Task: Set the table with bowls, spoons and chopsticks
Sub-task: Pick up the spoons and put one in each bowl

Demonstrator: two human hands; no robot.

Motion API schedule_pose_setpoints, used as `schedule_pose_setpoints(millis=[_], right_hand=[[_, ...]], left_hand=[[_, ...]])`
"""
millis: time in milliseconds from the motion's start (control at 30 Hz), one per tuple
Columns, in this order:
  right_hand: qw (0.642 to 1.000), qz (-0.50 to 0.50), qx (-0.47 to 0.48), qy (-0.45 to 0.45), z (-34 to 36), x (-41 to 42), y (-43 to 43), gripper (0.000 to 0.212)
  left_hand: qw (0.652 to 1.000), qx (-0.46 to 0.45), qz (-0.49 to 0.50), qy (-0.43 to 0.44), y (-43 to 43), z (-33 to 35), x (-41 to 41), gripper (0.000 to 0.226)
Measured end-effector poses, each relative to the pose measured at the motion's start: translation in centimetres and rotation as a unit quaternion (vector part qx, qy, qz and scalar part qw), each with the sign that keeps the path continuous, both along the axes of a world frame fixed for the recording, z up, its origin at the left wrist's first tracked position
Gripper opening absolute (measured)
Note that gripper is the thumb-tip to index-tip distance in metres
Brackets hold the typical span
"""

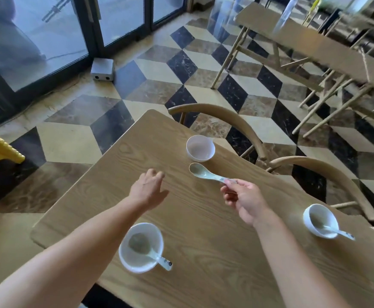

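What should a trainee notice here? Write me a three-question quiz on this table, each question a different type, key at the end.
1. True or false: the far bowl already has a spoon in it.
2. The right hand pinches: A) chopsticks B) a spoon by its handle C) a bowl's rim.
3. How many bowls stand on the table?
Key: 1 false, it is empty; 2 B; 3 three.
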State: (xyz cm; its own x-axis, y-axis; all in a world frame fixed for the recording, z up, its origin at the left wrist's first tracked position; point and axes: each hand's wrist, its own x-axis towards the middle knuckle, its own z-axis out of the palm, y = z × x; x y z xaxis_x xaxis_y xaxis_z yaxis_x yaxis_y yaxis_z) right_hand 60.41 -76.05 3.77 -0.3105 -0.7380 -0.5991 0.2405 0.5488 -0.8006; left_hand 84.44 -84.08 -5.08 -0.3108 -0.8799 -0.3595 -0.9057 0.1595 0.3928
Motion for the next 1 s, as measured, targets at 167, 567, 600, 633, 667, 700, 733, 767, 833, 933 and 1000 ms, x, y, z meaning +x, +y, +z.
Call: schedule_pose_setpoints(millis=[167,567,600,633,667,700,733,767,833,933,1000], right_hand=[[1.000,-0.007,0.008,-0.011,-1.9,-3.6,-4.6,0.014],[0.997,-0.020,0.042,-0.054,-7.6,-6.6,-12.0,0.020],[0.997,-0.017,0.045,-0.056,-8.0,-6.6,-12.4,0.020],[0.997,-0.013,0.047,-0.058,-8.3,-6.5,-12.8,0.019],[0.997,-0.010,0.049,-0.061,-8.7,-6.5,-13.2,0.018],[0.997,-0.009,0.050,-0.064,-9.1,-6.5,-13.5,0.016],[0.996,-0.008,0.050,-0.068,-9.4,-6.4,-13.8,0.014],[0.996,-0.006,0.049,-0.072,-9.6,-6.4,-14.0,0.011],[0.996,-0.001,0.050,-0.071,-10.1,-6.2,-14.4,0.008],[0.997,-0.005,0.049,-0.058,-10.7,-6.1,-14.8,0.010],[0.997,-0.017,0.051,-0.054,-11.1,-6.0,-14.9,0.011]], left_hand=[[0.991,-0.024,-0.076,-0.111,-4.0,-5.1,-0.2,0.085],[0.980,-0.135,-0.103,-0.103,-5.3,-11.6,1.4,0.081],[0.979,-0.144,-0.102,-0.101,-5.3,-11.7,1.4,0.081],[0.978,-0.154,-0.099,-0.100,-5.3,-11.7,1.4,0.080],[0.977,-0.162,-0.098,-0.099,-5.3,-11.8,1.4,0.080],[0.976,-0.167,-0.098,-0.098,-5.3,-11.9,1.5,0.080],[0.975,-0.171,-0.098,-0.098,-5.2,-11.9,1.5,0.079],[0.975,-0.173,-0.099,-0.098,-5.2,-12.0,1.5,0.079],[0.974,-0.177,-0.097,-0.099,-5.2,-12.1,1.5,0.079],[0.974,-0.179,-0.096,-0.104,-5.3,-12.1,1.4,0.079],[0.973,-0.182,-0.096,-0.106,-5.3,-12.1,1.4,0.079]])
